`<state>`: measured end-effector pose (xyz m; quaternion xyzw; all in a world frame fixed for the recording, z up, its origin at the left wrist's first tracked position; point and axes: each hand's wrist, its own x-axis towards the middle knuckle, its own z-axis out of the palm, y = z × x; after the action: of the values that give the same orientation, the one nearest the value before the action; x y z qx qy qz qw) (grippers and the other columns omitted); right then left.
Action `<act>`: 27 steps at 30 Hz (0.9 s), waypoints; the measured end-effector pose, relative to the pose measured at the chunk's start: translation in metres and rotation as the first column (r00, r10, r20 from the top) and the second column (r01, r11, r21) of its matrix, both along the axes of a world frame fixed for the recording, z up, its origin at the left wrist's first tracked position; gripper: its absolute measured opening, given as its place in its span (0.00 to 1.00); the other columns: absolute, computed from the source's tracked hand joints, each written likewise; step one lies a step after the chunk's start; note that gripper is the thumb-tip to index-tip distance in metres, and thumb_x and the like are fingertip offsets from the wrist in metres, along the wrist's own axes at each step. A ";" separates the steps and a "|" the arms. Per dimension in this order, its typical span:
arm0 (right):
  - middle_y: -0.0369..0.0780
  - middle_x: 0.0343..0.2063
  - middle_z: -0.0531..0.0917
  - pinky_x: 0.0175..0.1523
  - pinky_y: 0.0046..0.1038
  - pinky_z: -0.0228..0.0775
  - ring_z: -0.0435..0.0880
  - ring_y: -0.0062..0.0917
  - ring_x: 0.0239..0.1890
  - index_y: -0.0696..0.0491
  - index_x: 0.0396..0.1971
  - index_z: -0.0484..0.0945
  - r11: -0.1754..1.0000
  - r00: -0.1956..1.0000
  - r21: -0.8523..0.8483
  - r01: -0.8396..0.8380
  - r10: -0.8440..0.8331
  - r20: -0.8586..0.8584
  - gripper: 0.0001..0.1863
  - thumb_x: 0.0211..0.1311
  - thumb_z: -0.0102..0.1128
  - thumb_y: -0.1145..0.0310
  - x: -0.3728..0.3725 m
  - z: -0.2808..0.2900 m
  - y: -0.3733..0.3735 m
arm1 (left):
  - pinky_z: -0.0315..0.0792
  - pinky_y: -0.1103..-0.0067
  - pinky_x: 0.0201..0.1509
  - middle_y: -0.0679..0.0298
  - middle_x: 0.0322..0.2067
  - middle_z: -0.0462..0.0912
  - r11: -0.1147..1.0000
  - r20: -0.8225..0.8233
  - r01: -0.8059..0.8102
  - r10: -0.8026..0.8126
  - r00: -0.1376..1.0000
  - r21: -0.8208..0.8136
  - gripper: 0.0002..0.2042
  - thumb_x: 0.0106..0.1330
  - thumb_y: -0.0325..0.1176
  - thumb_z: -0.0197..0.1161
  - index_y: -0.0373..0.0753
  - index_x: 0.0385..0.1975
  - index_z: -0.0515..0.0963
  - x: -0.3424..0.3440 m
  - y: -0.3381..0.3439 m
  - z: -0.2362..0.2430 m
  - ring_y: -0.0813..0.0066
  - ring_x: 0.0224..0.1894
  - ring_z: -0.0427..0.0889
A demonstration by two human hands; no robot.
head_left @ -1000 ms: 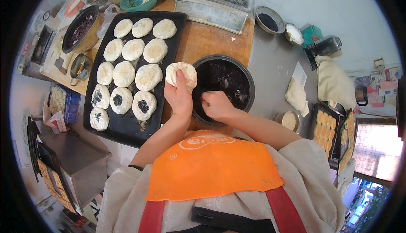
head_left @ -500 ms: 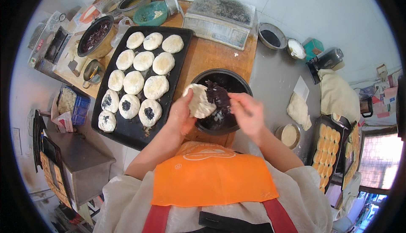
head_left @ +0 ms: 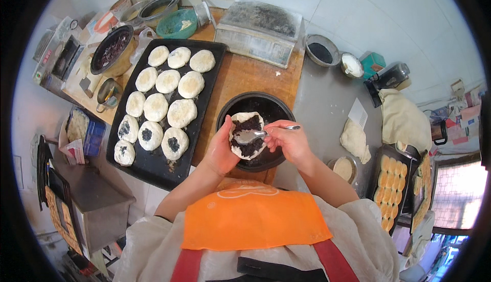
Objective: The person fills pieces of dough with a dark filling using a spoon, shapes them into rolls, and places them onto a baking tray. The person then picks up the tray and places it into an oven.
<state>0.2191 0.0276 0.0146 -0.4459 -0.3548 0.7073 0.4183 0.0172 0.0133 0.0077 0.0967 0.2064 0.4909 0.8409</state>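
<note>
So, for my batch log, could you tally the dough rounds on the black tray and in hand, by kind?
Dark-topped dough rounds on the black tray: 4
Dough rounds without a dark top, same tray: 9
Open, filled dough round in the left hand: 1
Total: 14

left hand (head_left: pixel 221 150) cupped, right hand (head_left: pixel 289 142) pinching (close together).

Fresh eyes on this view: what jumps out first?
Probably the bright orange apron at lower centre. Just above it, the left hand holds dough with dark filling, over a black bowl, while the right hand holds a spoon against the filling. To the left, a black tray bears rows of pale buns.
</note>
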 end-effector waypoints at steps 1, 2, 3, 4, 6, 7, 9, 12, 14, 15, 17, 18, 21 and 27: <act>0.41 0.23 0.83 0.23 0.22 0.73 0.79 0.21 0.20 0.61 0.34 0.81 1.000 1.000 0.000 0.018 -0.018 -0.004 0.07 0.61 0.60 0.73 -0.002 -0.003 0.002 | 0.66 0.66 0.64 0.60 0.55 0.76 1.000 0.002 0.003 -0.003 1.000 0.003 0.26 0.75 0.54 0.41 0.37 0.58 0.69 -0.001 -0.001 -0.002 0.64 0.58 0.74; 0.41 0.23 0.83 0.23 0.22 0.73 0.79 0.21 0.20 0.61 0.34 0.81 1.000 1.000 0.001 0.005 -0.005 0.030 0.07 0.61 0.61 0.73 -0.002 -0.005 0.004 | 0.66 0.66 0.64 0.60 0.56 0.75 1.000 0.004 0.006 -0.006 1.000 0.007 0.26 0.75 0.54 0.41 0.38 0.58 0.68 -0.002 -0.002 -0.004 0.64 0.58 0.74; 0.41 0.23 0.82 0.23 0.22 0.74 0.79 0.21 0.20 0.61 0.33 0.82 1.000 0.998 0.002 -0.007 0.007 0.063 0.07 0.60 0.61 0.73 -0.003 -0.007 0.006 | 0.66 0.66 0.64 0.60 0.56 0.75 1.000 0.006 0.009 -0.009 1.000 0.010 0.26 0.75 0.54 0.41 0.38 0.59 0.68 -0.003 -0.003 -0.007 0.63 0.58 0.74; 0.40 0.22 0.82 0.23 0.22 0.74 0.80 0.21 0.20 0.61 0.33 0.82 1.000 0.995 0.006 -0.023 0.022 0.096 0.06 0.60 0.62 0.73 -0.005 -0.005 0.009 | 0.67 0.66 0.64 0.60 0.57 0.75 1.000 0.007 0.009 -0.009 1.000 0.018 0.26 0.75 0.54 0.41 0.39 0.59 0.68 -0.004 -0.002 -0.006 0.63 0.58 0.74; 0.38 0.24 0.82 0.28 0.22 0.75 0.80 0.20 0.23 0.62 0.35 0.82 0.989 0.974 0.122 -0.081 0.052 0.222 0.06 0.61 0.61 0.76 -0.004 0.007 0.008 | 0.65 0.64 0.65 0.59 0.58 0.74 1.000 0.018 0.007 -0.007 1.000 -0.012 0.26 0.75 0.53 0.42 0.39 0.60 0.68 -0.006 0.001 0.001 0.62 0.60 0.73; 0.38 0.25 0.83 0.29 0.22 0.75 0.80 0.20 0.24 0.61 0.36 0.82 0.965 0.959 0.238 -0.107 0.036 0.283 0.06 0.61 0.60 0.76 -0.002 0.017 0.003 | 0.65 0.64 0.66 0.59 0.58 0.74 0.998 0.017 -0.027 0.028 0.999 -0.054 0.26 0.75 0.53 0.42 0.39 0.60 0.68 -0.007 0.004 0.005 0.61 0.60 0.72; 0.39 0.32 0.84 0.36 0.22 0.75 0.82 0.22 0.30 0.59 0.39 0.82 0.867 0.920 0.473 -0.158 -0.046 0.390 0.08 0.60 0.60 0.78 0.018 0.019 -0.001 | 0.64 0.61 0.66 0.58 0.59 0.73 0.992 0.033 -0.080 0.084 0.996 -0.102 0.25 0.75 0.51 0.42 0.38 0.61 0.67 -0.011 0.011 0.011 0.60 0.62 0.71; 0.43 0.37 0.83 0.41 0.24 0.75 0.83 0.26 0.36 0.59 0.37 0.82 0.773 0.750 0.610 -0.174 -0.298 0.591 0.08 0.57 0.65 0.76 0.041 0.017 0.002 | 0.63 0.59 0.67 0.55 0.62 0.70 0.986 0.042 -0.136 0.140 0.989 -0.092 0.30 0.73 0.55 0.43 0.36 0.64 0.63 -0.017 0.018 0.011 0.57 0.63 0.70; 0.45 0.45 0.81 0.48 0.25 0.72 0.80 0.28 0.46 0.61 0.49 0.77 0.634 0.686 0.605 -0.482 -0.156 0.710 0.27 0.47 0.75 0.69 0.032 0.010 0.006 | 0.63 0.59 0.67 0.55 0.62 0.70 0.993 0.074 -0.109 0.112 0.991 -0.051 0.30 0.73 0.55 0.43 0.36 0.64 0.62 -0.015 0.014 0.015 0.56 0.63 0.69; 0.44 0.47 0.80 0.50 0.25 0.72 0.79 0.28 0.48 0.61 0.52 0.75 0.625 0.648 0.557 -0.547 -0.105 0.754 0.33 0.44 0.77 0.68 0.022 0.008 0.004 | 0.64 0.59 0.67 0.55 0.62 0.69 0.995 0.090 -0.098 0.100 0.991 -0.030 0.31 0.73 0.56 0.43 0.36 0.64 0.62 -0.013 0.012 0.017 0.56 0.63 0.69; 0.41 0.55 0.76 0.57 0.26 0.69 0.74 0.23 0.56 0.61 0.62 0.66 0.871 0.855 0.307 -0.383 0.207 0.476 0.51 0.33 0.83 0.65 0.004 0.003 0.008 | 0.65 0.64 0.67 0.57 0.60 0.72 0.997 0.134 -0.060 0.066 0.989 -0.045 0.27 0.73 0.52 0.47 0.37 0.61 0.67 -0.008 0.008 0.012 0.62 0.62 0.72; 0.39 0.54 0.78 0.56 0.25 0.70 0.76 0.21 0.52 0.62 0.61 0.68 0.913 0.918 0.251 -0.321 0.234 0.322 0.47 0.36 0.81 0.70 0.004 -0.008 0.015 | 0.66 0.65 0.67 0.58 0.59 0.73 0.997 0.143 -0.038 0.048 0.989 -0.070 0.26 0.73 0.51 0.48 0.37 0.61 0.67 -0.002 0.009 0.003 0.63 0.61 0.73; 0.36 0.35 0.83 0.39 0.22 0.74 0.80 0.20 0.32 0.60 0.52 0.76 0.937 0.990 0.321 -0.138 0.139 0.017 0.27 0.48 0.70 0.82 -0.022 0.007 0.012 | 0.69 0.62 0.63 0.58 0.55 0.76 0.998 0.139 0.020 -0.011 0.990 -0.065 0.21 0.71 0.43 0.53 0.37 0.59 0.69 -0.008 0.005 -0.010 0.62 0.57 0.76; 0.41 0.26 0.78 0.34 0.29 0.72 0.80 0.29 0.29 0.55 0.40 0.80 0.469 0.762 0.705 -0.531 -0.099 0.640 0.16 0.47 0.69 0.75 -0.021 0.038 0.022 | 0.79 0.63 0.52 0.55 0.46 0.81 0.989 -0.133 0.131 -0.139 0.981 -0.069 0.15 0.68 0.33 0.57 0.35 0.52 0.73 -0.018 0.006 -0.005 0.60 0.47 0.82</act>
<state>0.1978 0.0501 0.0526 -0.3234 -0.8272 0.3021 0.3462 -0.0004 0.0197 0.0024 0.1191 0.2713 0.4183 0.8586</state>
